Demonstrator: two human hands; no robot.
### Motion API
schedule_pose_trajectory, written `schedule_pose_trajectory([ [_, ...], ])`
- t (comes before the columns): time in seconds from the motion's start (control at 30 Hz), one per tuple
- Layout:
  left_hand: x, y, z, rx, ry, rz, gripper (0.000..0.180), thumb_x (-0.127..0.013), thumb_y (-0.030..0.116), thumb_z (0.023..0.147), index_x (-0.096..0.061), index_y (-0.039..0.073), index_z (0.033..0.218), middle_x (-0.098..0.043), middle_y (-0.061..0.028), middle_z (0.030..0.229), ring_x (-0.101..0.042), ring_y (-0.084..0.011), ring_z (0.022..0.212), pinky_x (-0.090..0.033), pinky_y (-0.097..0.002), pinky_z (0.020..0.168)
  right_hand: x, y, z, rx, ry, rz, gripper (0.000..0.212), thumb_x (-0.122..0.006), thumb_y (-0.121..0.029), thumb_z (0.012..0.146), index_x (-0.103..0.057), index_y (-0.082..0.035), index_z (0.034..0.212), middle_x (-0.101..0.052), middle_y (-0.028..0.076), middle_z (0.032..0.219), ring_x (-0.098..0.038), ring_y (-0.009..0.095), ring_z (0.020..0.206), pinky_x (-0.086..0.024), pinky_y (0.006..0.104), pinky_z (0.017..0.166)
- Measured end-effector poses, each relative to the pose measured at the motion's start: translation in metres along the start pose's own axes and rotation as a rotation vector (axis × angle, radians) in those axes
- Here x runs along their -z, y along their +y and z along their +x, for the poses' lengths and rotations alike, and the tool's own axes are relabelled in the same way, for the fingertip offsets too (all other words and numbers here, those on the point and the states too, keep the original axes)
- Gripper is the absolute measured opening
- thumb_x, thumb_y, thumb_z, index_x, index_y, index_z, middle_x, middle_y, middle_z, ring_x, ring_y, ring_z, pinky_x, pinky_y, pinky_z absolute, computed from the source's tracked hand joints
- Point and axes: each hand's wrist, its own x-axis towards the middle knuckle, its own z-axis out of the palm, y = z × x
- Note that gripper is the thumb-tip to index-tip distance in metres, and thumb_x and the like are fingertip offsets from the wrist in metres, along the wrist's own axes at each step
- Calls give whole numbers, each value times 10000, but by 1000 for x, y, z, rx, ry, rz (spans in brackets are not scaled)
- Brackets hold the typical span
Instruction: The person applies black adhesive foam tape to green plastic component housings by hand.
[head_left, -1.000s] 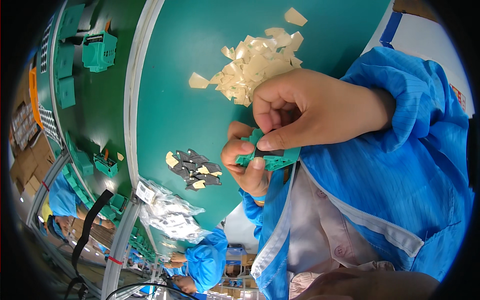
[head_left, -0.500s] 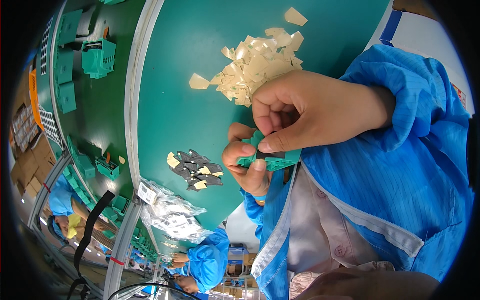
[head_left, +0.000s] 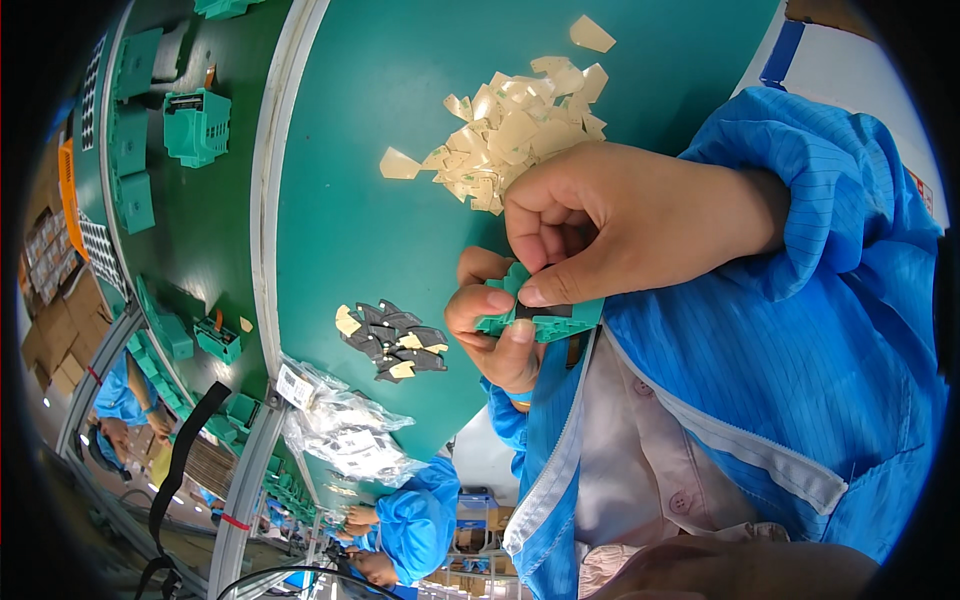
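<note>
Green housings (head_left: 197, 128) have shifted down-frame. Left hand (head_left: 497, 355) grips green part (head_left: 568, 324), fingers closed; right hand (head_left: 630, 225) curled, thumb on black strip (head_left: 540, 311), hold unclear.

Green part (head_left: 568, 326) partly hidden by right grip (head_left: 640, 225); topmost green housing (head_left: 226, 7) cut by upper edge.

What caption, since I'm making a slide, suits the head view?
Bare left hand holding a green plastic housing, right hand touching it, near piled, angular, glossy cream pieces.
</note>
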Motion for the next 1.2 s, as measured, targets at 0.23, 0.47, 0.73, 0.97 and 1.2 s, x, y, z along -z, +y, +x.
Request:
schedule_pose_trajectory([
  [0.23,1,0,-1,-34,15,36,280,-762,112,744,-645,70,995,-505,-116,915,-531,-170,754,-460,-282,693,0,2,2,25,-8,-23,169,-718,-138,883,-591,-29,903,-577,-14,760,-513,49,675,-404,218,576],
  [0.47,0,1,2,-24,-22,7,283,-757,104,740,-643,67,996,-518,-133,925,-542,-174,742,-471,-279,675,1,1,-2,16,-14,21,138,-691,-119,895,-593,-22,905,-586,-7,768,-522,50,689,-413,218,592],
  [0.73,0,1,4,-39,-38,21,278,-754,104,732,-652,78,989,-517,-134,914,-535,-172,731,-466,-283,674,2,-2,-1,-21,-19,19,114,-673,-99,888,-599,-15,909,-599,-2,772,-534,51,699,-423,222,601],
  [0.97,-2,-1,4,-33,-34,26,276,-757,108,733,-654,83,988,-517,-129,908,-534,-178,736,-452,-286,673,4,-1,-3,13,-4,9,121,-680,-105,876,-600,-17,902,-605,3,772,-546,60,702,-431,230,602],
  [1.2,-4,-2,5,-49,-22,30,271,-766,115,735,-655,86,981,-522,-132,906,-536,-178,732,-455,-285,669,5,-1,-3,24,2,-8,128,-687,-109,866,-601,-20,898,-607,9,770,-552,66,696,-436,234,598],
])
